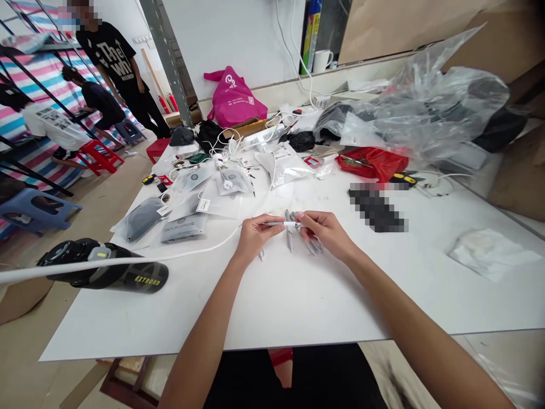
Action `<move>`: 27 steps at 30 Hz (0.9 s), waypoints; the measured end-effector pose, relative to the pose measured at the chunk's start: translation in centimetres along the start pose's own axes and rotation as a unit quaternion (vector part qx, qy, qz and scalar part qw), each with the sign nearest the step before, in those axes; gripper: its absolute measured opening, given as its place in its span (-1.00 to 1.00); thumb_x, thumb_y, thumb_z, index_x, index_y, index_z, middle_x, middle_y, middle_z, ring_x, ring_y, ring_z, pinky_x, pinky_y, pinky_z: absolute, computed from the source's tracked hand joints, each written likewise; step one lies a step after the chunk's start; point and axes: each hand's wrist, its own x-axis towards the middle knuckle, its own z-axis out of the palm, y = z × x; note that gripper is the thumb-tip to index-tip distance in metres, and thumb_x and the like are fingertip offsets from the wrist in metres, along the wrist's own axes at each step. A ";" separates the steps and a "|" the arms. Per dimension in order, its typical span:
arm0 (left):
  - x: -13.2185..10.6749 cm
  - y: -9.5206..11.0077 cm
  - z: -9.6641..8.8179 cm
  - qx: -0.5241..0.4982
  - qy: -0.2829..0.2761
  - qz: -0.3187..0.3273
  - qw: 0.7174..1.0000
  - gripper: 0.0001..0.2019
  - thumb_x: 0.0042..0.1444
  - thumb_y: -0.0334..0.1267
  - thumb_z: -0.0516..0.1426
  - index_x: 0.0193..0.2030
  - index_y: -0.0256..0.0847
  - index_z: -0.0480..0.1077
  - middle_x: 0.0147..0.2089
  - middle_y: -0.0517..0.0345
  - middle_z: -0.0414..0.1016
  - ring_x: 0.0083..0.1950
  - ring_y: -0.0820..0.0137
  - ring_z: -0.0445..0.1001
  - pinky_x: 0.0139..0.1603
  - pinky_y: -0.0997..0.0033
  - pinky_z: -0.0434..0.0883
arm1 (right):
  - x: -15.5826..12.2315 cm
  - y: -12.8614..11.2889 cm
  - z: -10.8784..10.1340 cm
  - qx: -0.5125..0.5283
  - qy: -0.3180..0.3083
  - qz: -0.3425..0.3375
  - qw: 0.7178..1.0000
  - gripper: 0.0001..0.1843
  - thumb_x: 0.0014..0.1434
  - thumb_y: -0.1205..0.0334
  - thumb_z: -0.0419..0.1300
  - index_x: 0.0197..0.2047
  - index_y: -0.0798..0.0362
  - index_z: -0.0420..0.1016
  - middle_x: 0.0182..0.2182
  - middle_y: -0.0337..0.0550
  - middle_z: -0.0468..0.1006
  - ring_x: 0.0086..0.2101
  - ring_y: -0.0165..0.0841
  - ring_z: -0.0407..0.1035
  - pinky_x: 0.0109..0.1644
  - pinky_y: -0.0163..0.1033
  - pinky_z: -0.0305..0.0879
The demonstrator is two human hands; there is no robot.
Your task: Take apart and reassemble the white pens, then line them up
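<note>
Between my two hands a slim white and grey pen (291,224) lies level, a little above the table. My left hand (258,232) pinches its left end between thumb and fingers. At the other end, my right hand (320,228) has its fingers closed on the pen. Several grey pens (290,241) lie on the white table just under and between the hands. More grey pens (314,245) sit beneath my right hand, partly hidden by it. A small grey piece (261,255) lies below my left hand, too small to name.
A black bottle (145,275) lies at the left, with a white cable (191,253) crossing over it. Packaged pouches (183,227), a pink bag (238,102) and tangled cables fill the back left. Clear plastic bags (426,108) and a red bag (370,163) stand back right. A person (114,62) stands far left.
</note>
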 end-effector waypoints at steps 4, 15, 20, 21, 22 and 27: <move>0.2 -0.1 -0.1 -0.010 0.035 -0.011 0.999 -0.71 0.04 -0.04 0.49 -0.15 -0.11 0.74 -0.19 0.06 0.70 -0.23 0.31 0.61 -0.04 0.25 0.55 | 0.0 0.0 0.0 0.078 -0.024 -0.018 0.997 -0.47 0.27 -0.24 0.38 0.10 -0.02 0.54 -0.31 -0.17 0.66 -0.47 -0.44 0.27 -0.37 -0.25 0.26; -0.1 -0.4 1.3 -0.088 0.019 -0.031 0.995 -0.67 0.01 -0.03 0.50 -0.20 -0.23 0.70 -0.27 0.04 0.71 -0.27 0.36 0.61 -0.07 0.28 0.56 | 0.5 0.9 0.8 0.071 0.080 -0.108 0.988 -0.55 0.33 -0.25 0.33 -0.03 -0.04 0.64 -0.09 -0.12 0.67 -0.27 -0.35 0.50 -0.15 -0.21 0.48; -0.2 -0.6 1.7 -0.098 0.016 -0.049 0.994 -0.64 -0.08 -0.06 0.55 -0.22 -0.24 0.70 -0.30 0.04 0.71 -0.30 0.34 0.63 -0.05 0.21 0.58 | 0.6 1.5 1.4 0.163 0.048 -0.131 0.977 -0.62 0.39 -0.19 0.29 -0.01 -0.07 0.65 0.04 -0.08 0.68 0.03 -0.22 0.57 0.22 -0.03 0.49; -0.3 -0.7 1.9 -0.091 0.020 -0.050 0.994 -0.63 -0.11 -0.06 0.56 -0.24 -0.24 0.70 -0.31 0.05 0.70 -0.29 0.33 0.63 -0.05 0.20 0.59 | 0.6 1.6 1.5 0.164 0.054 -0.130 0.976 -0.63 0.39 -0.18 0.29 -0.05 -0.05 0.64 0.02 -0.08 0.69 0.00 -0.23 0.58 0.21 -0.03 0.49; -0.3 -0.8 2.1 -0.086 0.026 -0.050 0.995 -0.63 -0.15 -0.07 0.57 -0.26 -0.23 0.70 -0.31 0.07 0.70 -0.28 0.32 0.64 -0.04 0.19 0.59 | 0.6 1.7 1.6 0.164 0.060 -0.127 0.976 -0.63 0.38 -0.18 0.30 -0.10 -0.04 0.62 0.00 -0.08 0.70 -0.03 -0.25 0.59 0.20 -0.05 0.50; -0.2 -1.3 2.1 -0.052 0.013 -0.045 0.998 -0.59 -0.17 -0.09 0.58 -0.21 -0.22 0.69 -0.18 0.01 0.74 -0.12 0.22 0.69 0.07 0.14 0.60 | 0.6 1.0 1.6 0.256 0.094 -0.086 0.958 -0.55 0.27 -0.21 0.41 -0.27 -0.05 0.37 -0.09 -0.14 0.75 -0.12 -0.28 0.62 0.15 -0.04 0.52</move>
